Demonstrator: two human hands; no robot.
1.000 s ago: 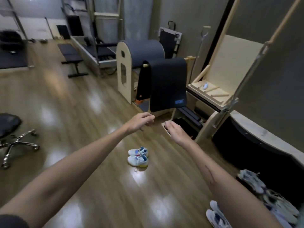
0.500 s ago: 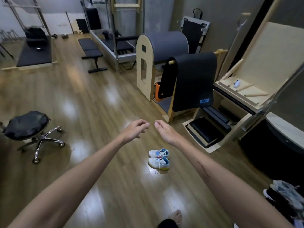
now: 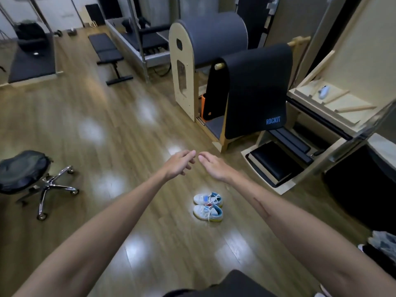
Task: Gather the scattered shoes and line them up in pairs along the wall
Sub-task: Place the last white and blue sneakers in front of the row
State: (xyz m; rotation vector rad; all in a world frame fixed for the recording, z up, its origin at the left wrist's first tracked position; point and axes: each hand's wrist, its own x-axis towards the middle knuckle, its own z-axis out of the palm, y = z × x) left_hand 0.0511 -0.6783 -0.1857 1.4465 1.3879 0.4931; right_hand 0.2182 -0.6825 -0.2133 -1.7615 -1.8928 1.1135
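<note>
Two white sneakers with blue heels lie side by side on the wooden floor, the farther sneaker (image 3: 207, 199) just behind the nearer sneaker (image 3: 208, 213). Both my arms stretch forward above them. My left hand (image 3: 179, 165) and my right hand (image 3: 214, 167) hang in the air with relaxed fingers, fingertips almost meeting, holding nothing. More shoes (image 3: 383, 245) show partly at the right edge by a dark base.
A black rolling stool (image 3: 25, 172) stands at the left. A wooden barrel (image 3: 192, 61) with a black mat (image 3: 257, 91) draped beside it and a wooden pedal chair (image 3: 278, 166) stand ahead on the right. A bench (image 3: 107, 52) sits farther back.
The view has swung left and down, so the sneakers now sit closer to the centre below my hands. Both hands stayed empty and drew together.
</note>
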